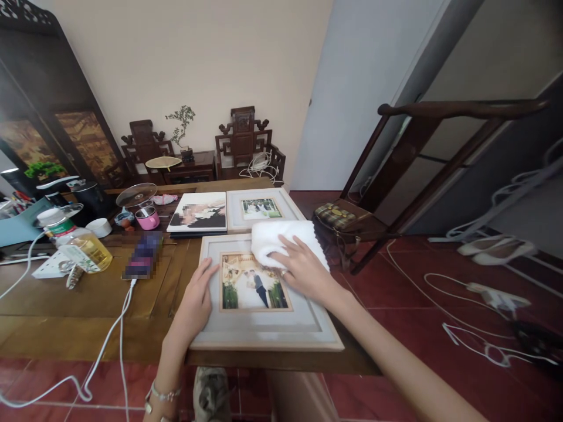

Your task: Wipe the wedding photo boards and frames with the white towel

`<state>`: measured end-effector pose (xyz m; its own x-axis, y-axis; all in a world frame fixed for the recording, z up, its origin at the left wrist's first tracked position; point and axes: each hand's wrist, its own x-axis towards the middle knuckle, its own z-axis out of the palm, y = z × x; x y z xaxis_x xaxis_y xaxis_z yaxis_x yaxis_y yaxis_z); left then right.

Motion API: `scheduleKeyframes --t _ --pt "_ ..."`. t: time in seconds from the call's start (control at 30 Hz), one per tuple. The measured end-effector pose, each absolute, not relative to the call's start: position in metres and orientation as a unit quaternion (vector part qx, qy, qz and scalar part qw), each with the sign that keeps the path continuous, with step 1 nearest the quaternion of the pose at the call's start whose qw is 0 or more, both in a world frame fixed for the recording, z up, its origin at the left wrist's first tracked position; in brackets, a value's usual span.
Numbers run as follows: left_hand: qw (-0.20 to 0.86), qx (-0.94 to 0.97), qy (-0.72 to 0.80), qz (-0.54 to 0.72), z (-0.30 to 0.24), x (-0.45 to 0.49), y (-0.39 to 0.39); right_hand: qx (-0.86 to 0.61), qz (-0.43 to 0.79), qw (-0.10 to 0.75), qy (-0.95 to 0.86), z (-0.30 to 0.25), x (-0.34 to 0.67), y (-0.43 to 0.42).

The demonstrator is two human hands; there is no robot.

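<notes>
A pale framed photo point(264, 328) lies flat at the near right corner of the wooden table point(88, 305). My left hand point(196, 299) rests flat on the frame's left border, fingers stretched out. My right hand point(301, 269) lies with spread fingers on a folded white cloth point(281, 237), pressing it onto the frame's upper right part. Behind it lie a second framed photo point(261, 208) and a white photo album point(199, 212), side by side.
To the left on the table are a phone point(143, 255) on a white cable, an oil bottle point(81, 246), a pink cup point(148, 218) and small dishes. A dark wooden chair point(396, 176) with a bag stands to the right. Cables cross the red floor.
</notes>
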<state>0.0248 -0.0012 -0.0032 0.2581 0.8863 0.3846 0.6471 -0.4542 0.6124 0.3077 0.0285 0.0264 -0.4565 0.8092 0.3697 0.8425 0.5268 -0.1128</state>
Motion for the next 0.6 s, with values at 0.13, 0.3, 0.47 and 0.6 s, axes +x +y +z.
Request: scheduleKeyframes --t 0.13,0.3,0.47,0.6 --pt "0.171 0.766 0.5 0.366 -0.005 0.026 -0.001 -0.437 -0.019 0.178 -0.881 0.031 0.308 -0.03" --pt "0.185 0.77 0.499 0.351 -0.001 0.026 -0.002 -0.393 0.046 0.174 -0.902 0.046 0.313 -0.096" --pt "0.187 0.779 0.492 0.342 0.002 0.024 -0.002 -0.396 0.027 0.193 -0.897 0.04 0.318 -0.088" --pt "0.191 0.786 0.491 0.325 0.003 0.022 -0.001 -0.434 -0.035 0.204 -0.877 0.027 0.326 -0.033"
